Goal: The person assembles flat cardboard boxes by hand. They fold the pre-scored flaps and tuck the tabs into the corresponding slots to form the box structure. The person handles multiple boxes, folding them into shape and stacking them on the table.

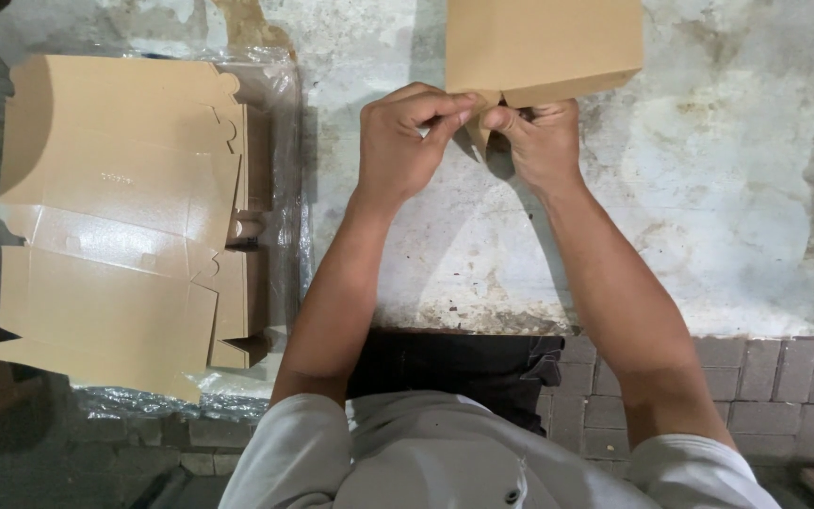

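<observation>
1. Left hand (405, 141): raised over the concrete floor (727, 207), fingers curled, thumb and forefinger pressed together in a pinching grip on a small flap at the lower edge of the brown cardboard box (544, 45).
2. Right hand (541, 141): just beside the left hand, fingertips nearly touching it; grip closed on the same lower edge of the box, thumb on the near side and fingers tucked beneath.
3. Brown cardboard box: partly folded, plain kraft colour, held up at the top centre of the view, its upper part cut off by the frame edge. One narrow flap hangs down between the two hands.
4. Stack of flat box blanks (120, 217): same brown card, unfolded, with die-cut tabs along the right edge; lies well to the left of the hands, several sheets deep and slightly fanned.
5. Clear plastic wrap (280, 113): crumpled sheet under and around the stack, open at the top.
6. Concrete floor: pale, stained and patchy, directly below the box and hands.
7. Brick paving (784, 377): grey blocks at the lower right, bordering the concrete.
8. Light grey shirt (426, 462): short-sleeved, worn by the person, at the bottom centre.
</observation>
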